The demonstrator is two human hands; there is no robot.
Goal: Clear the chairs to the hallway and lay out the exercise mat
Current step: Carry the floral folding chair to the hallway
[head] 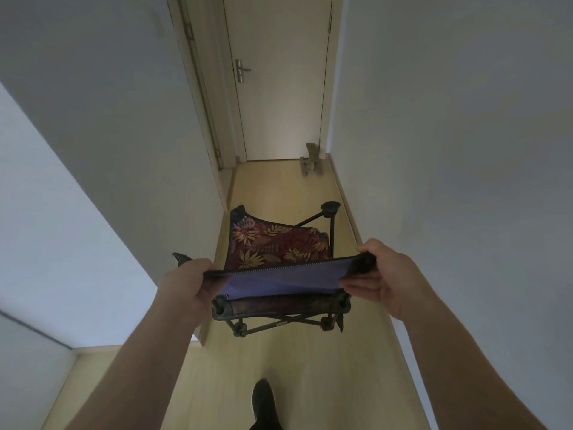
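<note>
A small folding camp chair (279, 246) with a dark red seat printed with yellow leaves and a black metal frame hangs in front of me above the hallway floor. My left hand (189, 280) grips the left end of its purple-lined back edge, and my right hand (381, 274) grips the right end. The chair's crossed legs show below the fabric, and one round foot sticks out at the upper right. No exercise mat is in view.
A narrow hallway with a pale wooden floor (279, 187) runs ahead between white walls. A closed white door (279, 82) ends it. A small wooden object (310, 159) stands by the door's right side. My dark shoe (263, 401) is on the floor below.
</note>
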